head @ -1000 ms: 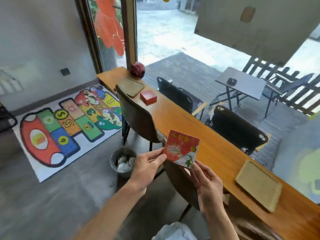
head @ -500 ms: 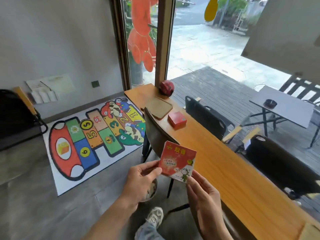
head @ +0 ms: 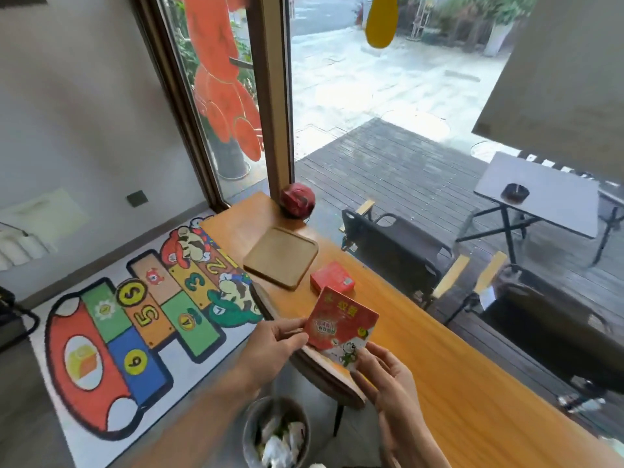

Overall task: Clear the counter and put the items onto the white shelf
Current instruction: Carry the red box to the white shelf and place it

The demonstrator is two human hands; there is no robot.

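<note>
Two hands show, the left hand (head: 270,346) and the right hand (head: 388,383), and together they hold one red packet (head: 341,325). On the one long wooden surface (head: 439,383) lie three things: one red ball (head: 297,199), one wooden tray (head: 281,256) and one small red box (head: 332,280). On the floor there is one numbered play mat (head: 135,332) and one bin (head: 277,430) of crumpled paper. Outside the glass stand two dark chairs (head: 398,251) (head: 553,329) and one grey folding table (head: 540,194) carrying one dark bowl (head: 515,192).

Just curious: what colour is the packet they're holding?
Mostly red packet, white corner with green cartoon frog; head view.
</note>
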